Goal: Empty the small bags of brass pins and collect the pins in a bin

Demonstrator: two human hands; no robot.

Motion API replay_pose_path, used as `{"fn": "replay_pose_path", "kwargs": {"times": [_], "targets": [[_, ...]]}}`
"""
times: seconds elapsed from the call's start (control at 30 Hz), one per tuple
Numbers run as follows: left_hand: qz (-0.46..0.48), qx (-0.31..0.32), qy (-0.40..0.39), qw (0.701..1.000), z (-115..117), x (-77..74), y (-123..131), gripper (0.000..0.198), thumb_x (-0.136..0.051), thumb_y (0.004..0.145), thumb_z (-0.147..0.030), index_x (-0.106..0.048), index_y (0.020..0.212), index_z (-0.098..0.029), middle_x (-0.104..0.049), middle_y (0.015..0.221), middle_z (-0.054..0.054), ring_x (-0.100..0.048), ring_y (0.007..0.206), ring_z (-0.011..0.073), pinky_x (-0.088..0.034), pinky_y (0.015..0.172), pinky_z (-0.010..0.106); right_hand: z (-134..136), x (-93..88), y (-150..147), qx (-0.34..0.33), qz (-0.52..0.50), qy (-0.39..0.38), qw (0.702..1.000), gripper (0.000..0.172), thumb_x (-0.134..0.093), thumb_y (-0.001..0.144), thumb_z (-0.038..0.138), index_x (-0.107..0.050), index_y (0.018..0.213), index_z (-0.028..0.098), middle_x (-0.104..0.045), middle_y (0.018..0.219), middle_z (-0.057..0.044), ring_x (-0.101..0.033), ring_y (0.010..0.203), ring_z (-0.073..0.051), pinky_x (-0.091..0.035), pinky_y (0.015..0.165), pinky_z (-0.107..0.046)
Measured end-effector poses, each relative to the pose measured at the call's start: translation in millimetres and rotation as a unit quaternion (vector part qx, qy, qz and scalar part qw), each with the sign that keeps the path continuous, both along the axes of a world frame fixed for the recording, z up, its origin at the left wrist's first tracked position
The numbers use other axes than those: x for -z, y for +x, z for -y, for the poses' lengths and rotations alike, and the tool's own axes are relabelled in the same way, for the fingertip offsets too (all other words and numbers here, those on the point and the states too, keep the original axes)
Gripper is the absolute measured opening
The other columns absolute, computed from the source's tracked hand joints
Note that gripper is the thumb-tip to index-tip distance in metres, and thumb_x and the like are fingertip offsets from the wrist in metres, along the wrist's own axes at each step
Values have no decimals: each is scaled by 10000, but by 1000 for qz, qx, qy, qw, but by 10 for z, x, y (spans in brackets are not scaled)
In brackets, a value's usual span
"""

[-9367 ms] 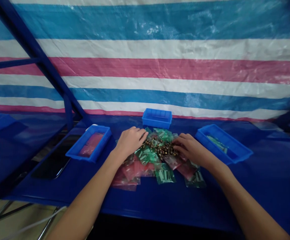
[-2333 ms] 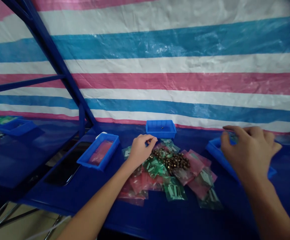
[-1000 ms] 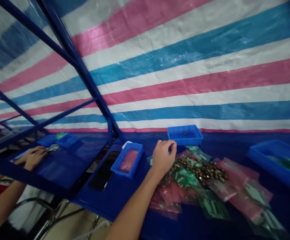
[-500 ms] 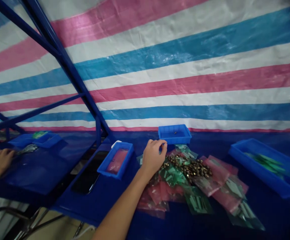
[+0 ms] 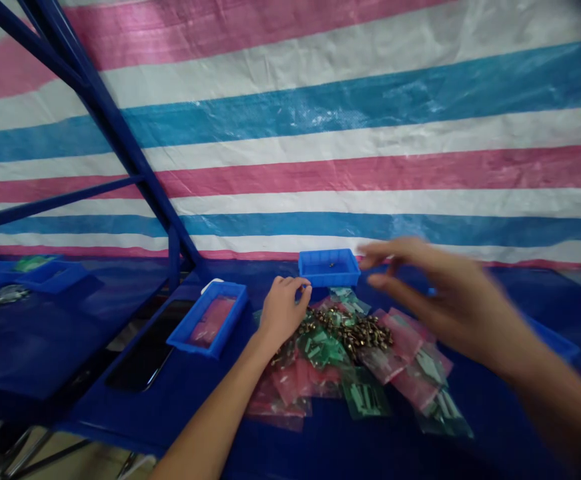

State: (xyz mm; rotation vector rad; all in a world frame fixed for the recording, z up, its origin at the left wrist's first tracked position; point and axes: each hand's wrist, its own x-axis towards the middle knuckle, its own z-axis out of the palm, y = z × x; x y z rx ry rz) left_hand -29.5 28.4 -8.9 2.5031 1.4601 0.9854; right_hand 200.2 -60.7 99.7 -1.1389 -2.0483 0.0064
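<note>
A heap of small brass parts (image 5: pixel 355 330) lies on pink and green plastic bags (image 5: pixel 365 397) spread over the blue table. My left hand (image 5: pixel 283 310) rests at the heap's left edge with its fingers curled toward the thumb; what they pinch is hidden. My right hand (image 5: pixel 440 293) hovers above the right side of the heap, blurred, fingers stretched out and nothing visible in them. Just behind the heap stands a small blue tray (image 5: pixel 329 267) with one tiny part in it.
A blue tray (image 5: pixel 209 319) holding pink bags sits to the left, beside a black phone (image 5: pixel 143 353). Another blue tray (image 5: pixel 553 337) is mostly hidden behind my right arm. A blue frame post (image 5: pixel 115 133) rises at left. A neighbouring bench (image 5: pixel 45 273) carries more trays.
My right hand has come into view from the right and now hangs over the heap. The view swung back right, so the other person's hand at left is gone. My left hand stayed put.
</note>
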Motion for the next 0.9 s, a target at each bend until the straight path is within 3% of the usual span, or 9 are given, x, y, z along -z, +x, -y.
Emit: {"fn": "replay_pose_path", "kwargs": {"times": [0.07, 0.17, 0.27, 0.4, 0.5, 0.67, 0.9], "targets": [[-22, 2, 2, 1000, -13, -2, -17, 220, -470, 952, -295, -679, 966, -226, -678, 914, 44, -564, 888, 209, -435, 856, 340, -163, 333, 82, -31, 54, -79, 995, 222, -533, 926, 338, -659, 1089, 257, -672, 1030, -33, -598, 989, -191, -482, 858, -336], [-58, -6, 16, 998, -39, 7, -49, 234, -468, 952, -296, -685, 921, -215, -670, 893, 52, -563, 874, 215, -428, 866, 350, -319, 776, 325, 36, 118, -158, 980, 248, -539, 903, 396, -706, 869, 216, -663, 863, -54, -593, 867, -214, -452, 789, -361], [-85, -22, 36, 996, -61, 24, -75, 241, -464, 953, -303, -682, 912, -207, -662, 878, 60, -558, 865, 224, -426, 851, 356, -293, 952, 580, 74, 140, -216, 964, 295, -593, 840, 474, -666, 732, 209, -635, 775, -38, -573, 770, -200, -417, 711, -326], [-104, -30, 46, 993, -66, 37, -81, 252, -455, 957, -309, -679, 907, -205, -651, 861, 68, -553, 855, 228, -427, 829, 353, -179, 936, 705, 102, 174, -267, 942, 358, -648, 766, 520, -581, 617, 202, -594, 686, -30, -544, 692, -194, -391, 658, -317], [-108, -31, 42, 993, -60, 27, -67, 267, -448, 959, -315, -681, 893, -201, -647, 839, 69, -555, 843, 230, -428, 824, 355, -156, 907, 676, 83, 174, -292, 937, 306, -621, 787, 472, -587, 641, 206, -605, 715, -43, -554, 740, -206, -403, 646, -310], [-79, -14, 36, 996, -50, 10, -48, 257, -442, 961, -296, -673, 903, -200, -658, 860, 59, -565, 838, 218, -426, 844, 353, -176, 815, 648, 41, 77, -290, 953, 246, -493, 876, 390, -611, 766, 205, -640, 777, -38, -564, 705, -171, -433, 640, -291], [-52, 9, 25, 998, -36, 28, -29, 237, -457, 953, -286, -672, 890, -209, -668, 867, 46, -566, 844, 212, -424, 830, 341, -153, 706, 579, 63, -98, -340, 933, 302, -525, 875, 470, -548, 748, 197, -543, 602, 22, -479, 523, -117, -346, 490, -235]]}}
